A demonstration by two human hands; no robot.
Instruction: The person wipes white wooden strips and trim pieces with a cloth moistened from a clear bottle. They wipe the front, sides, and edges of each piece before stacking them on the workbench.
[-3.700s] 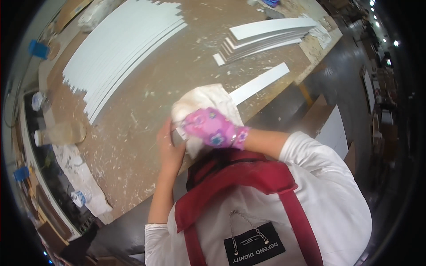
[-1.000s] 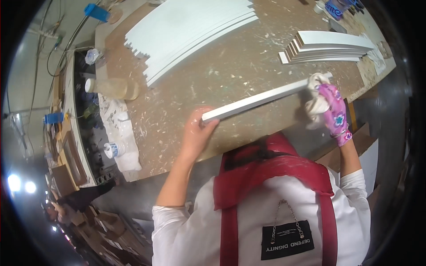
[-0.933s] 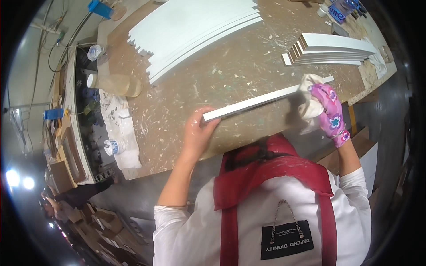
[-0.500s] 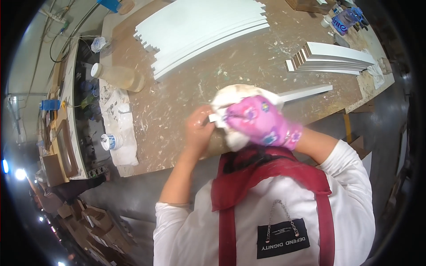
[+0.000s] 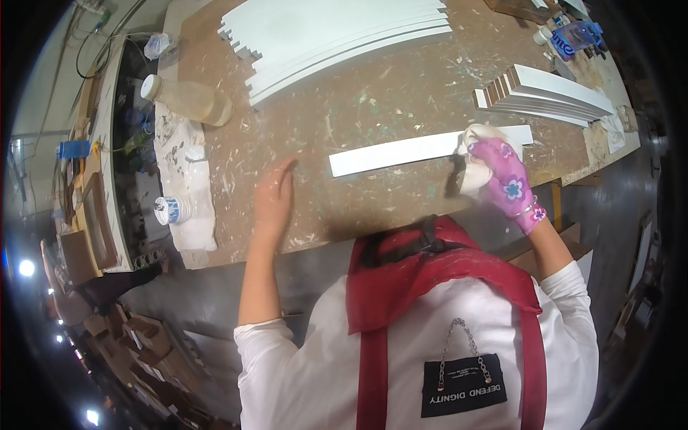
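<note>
A long white strip (image 5: 394, 152) lies on the brown, paint-flecked table. Toward its right end, my right hand (image 5: 507, 174), in a pink flowered glove, presses a crumpled white cloth (image 5: 473, 172) onto it. The cloth covers part of the strip and hangs over its near edge. Off the strip's left end is my bare left hand (image 5: 274, 197), over the table, with fingers stretched forward and slightly blurred. It holds nothing that I can see.
Many white strips (image 5: 337, 43) lie side by side at the back, and a stack of them (image 5: 548, 93) stands at the right. On the left are a bottle of cloudy liquid (image 5: 190, 100) and a small white tub (image 5: 172, 210). A blue-capped bottle (image 5: 573, 39) sits far right.
My hands have moved apart. The right has carried the cloth rightward along the strip, while the left has gone left, away from it. The strip's left part is now uncovered.
</note>
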